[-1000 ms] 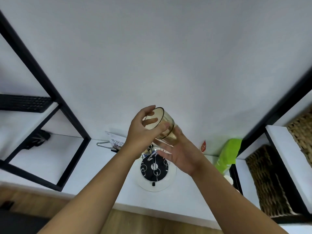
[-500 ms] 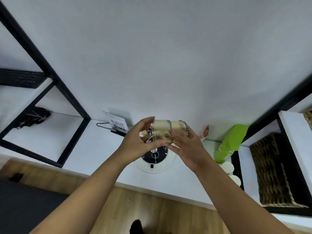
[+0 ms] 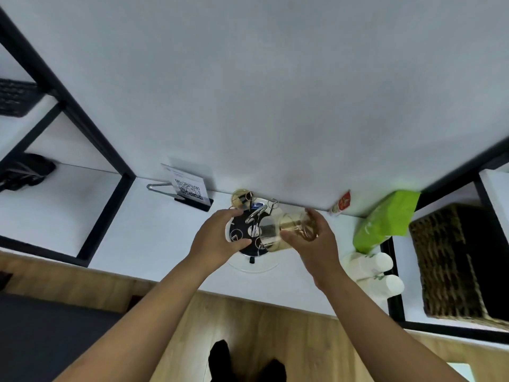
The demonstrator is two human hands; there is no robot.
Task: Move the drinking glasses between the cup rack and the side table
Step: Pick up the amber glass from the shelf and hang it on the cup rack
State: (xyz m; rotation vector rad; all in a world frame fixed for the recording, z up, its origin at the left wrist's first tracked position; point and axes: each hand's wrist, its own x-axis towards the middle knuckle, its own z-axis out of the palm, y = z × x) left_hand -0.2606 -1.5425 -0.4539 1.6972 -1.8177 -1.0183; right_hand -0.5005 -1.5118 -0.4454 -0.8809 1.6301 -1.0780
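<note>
Head view: we look down at a white table (image 3: 154,238) against a white wall, with both of our bare arms reaching in from below.
Rack: the cup rack (image 3: 254,230) stands on the table near the wall, a black round base with chrome pegs on a clear plate.
Glass in hand: an amber glass (image 3: 286,230) lies tilted on its side, just right of the rack's centre post and over the base.
Right hand: our right hand (image 3: 311,241) is wrapped around the glass, thumb below and fingers over its far end, clamped on it.
Left hand: our left hand (image 3: 220,238) is beside the rack's left edge, fingers curled loosely and apart; we cannot tell if it touches the rack, and it is not on the glass.
Second glass: 1 more glass (image 3: 240,196) sits at the back of the rack, close to the wall.
Change from 0.5 s ago: then both hands held the glass level above the rack; now only the right hand has it, lower and further right.
Change from 1 s ago: the glass was raised high with its mouth up toward us; it has since come down to rack height.
Left of rack: a QR card (image 3: 187,187) in a black stand, well apart from the hands.
Right of rack: a green pack (image 3: 385,221), then white cups (image 3: 374,271) lying at the table's right edge, near a wicker basket (image 3: 451,263).
</note>
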